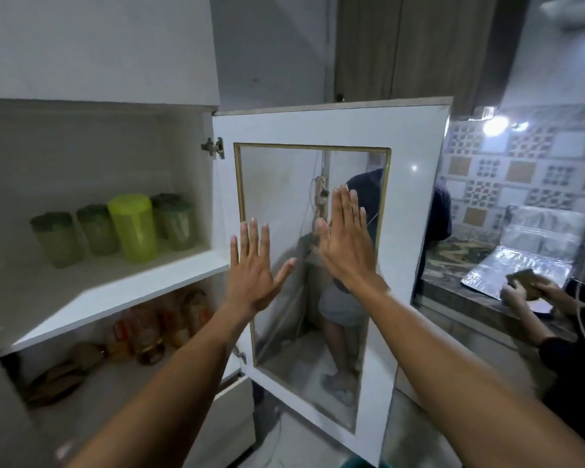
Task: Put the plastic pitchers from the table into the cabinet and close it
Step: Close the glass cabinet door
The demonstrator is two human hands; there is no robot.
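Note:
The cabinet stands open, and its white shelf (122,292) carries several plastic pitchers. One is bright yellow-green (134,228); the others, such as the leftmost (57,241), are pale green with dark lids. The white cabinet door (416,204) with a glass pane swings out in front of me. My left hand (254,268) is flat with fingers spread, held up at the pane's left edge. My right hand (345,238) is flat too, raised before the glass. Neither hand holds anything.
The lower shelf (92,383) holds bottles and bags. Behind the door, through the glass, a person stands. At the right a counter (470,292) with foil sheet, and another person's hands hold a brown object there.

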